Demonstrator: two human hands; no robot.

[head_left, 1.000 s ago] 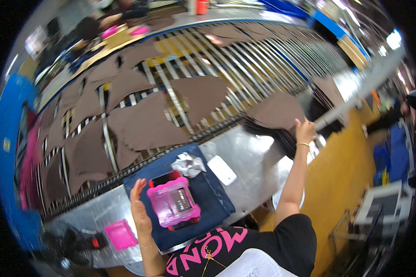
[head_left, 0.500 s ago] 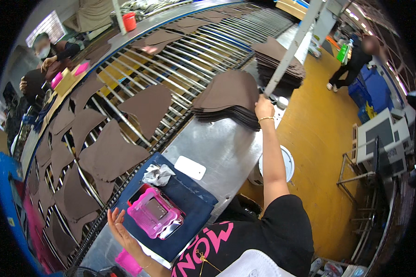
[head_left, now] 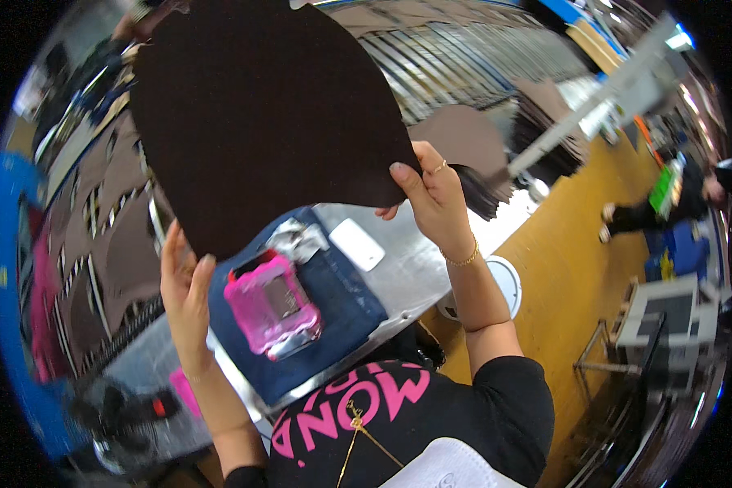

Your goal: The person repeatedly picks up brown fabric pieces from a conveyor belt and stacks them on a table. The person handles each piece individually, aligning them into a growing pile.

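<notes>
A large dark brown cut panel (head_left: pixel 268 114), flat and curved in outline, is held up in front of me, one face toward me. My right hand (head_left: pixel 441 199) pinches its right corner, thumb on the near face and fingers behind. At the lower left corner, my left hand (head_left: pixel 185 293) has its thumb and fingers around the edge. Beyond my right hand lies a stack of similar brown panels (head_left: pixel 465 134) on the metal table, partly hidden by the raised panel. Whether the held piece is one layer or more cannot be told.
Below the panel, a pink plastic container (head_left: pixel 252 305) and crumpled wrapping (head_left: pixel 297 240) sit on a dark blue pad (head_left: pixel 342 301), beside a white phone-like slab (head_left: pixel 357 244). Loose brown pieces (head_left: pixel 130 252) cover the left rollers. A slanted metal post (head_left: pixel 569 114) rises at right; a person stands beyond.
My right hand has come back from beside the metal post, and my left hand has risen from beside the pink container. Both now hold a panel up. The view has shifted and blurred.
</notes>
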